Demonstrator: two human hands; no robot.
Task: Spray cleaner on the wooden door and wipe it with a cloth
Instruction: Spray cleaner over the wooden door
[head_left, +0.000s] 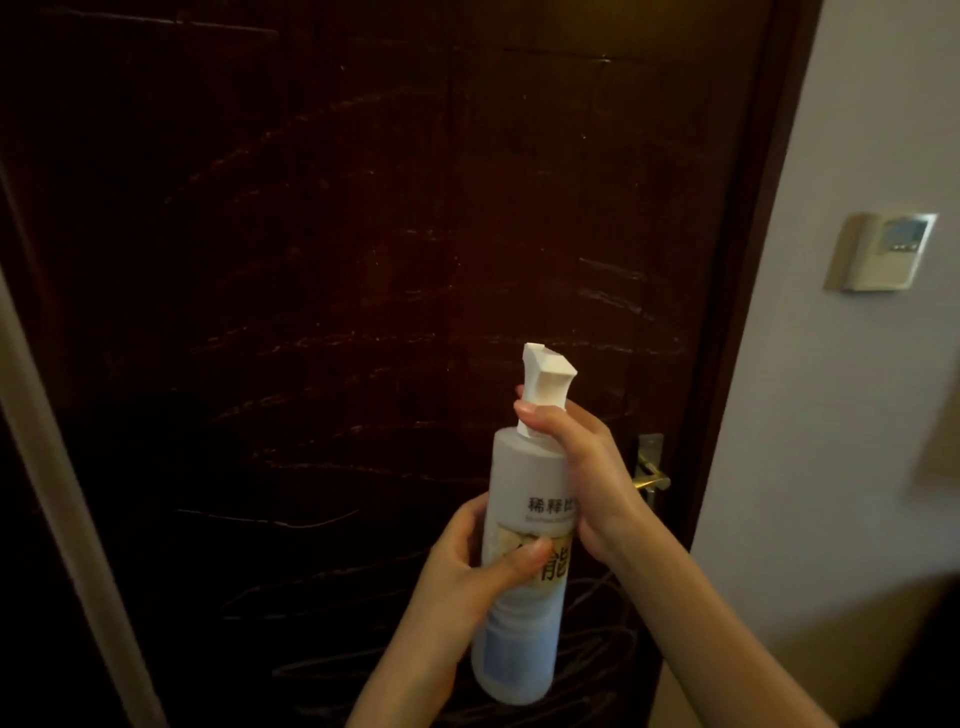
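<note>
Fingers (545, 418) grip one pale spray bottle (522, 470): left hand (467, 569) low, right hand (584, 467) at its neck, before one dark, streaked wooden door (311, 260).

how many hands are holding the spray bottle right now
2. The left hand grips the spray bottle around its labelled middle. The right hand grips its neck, just under the white spray head.

The spray bottle (524, 545) is before the door (311, 260), its handle (650, 470) right.
</note>
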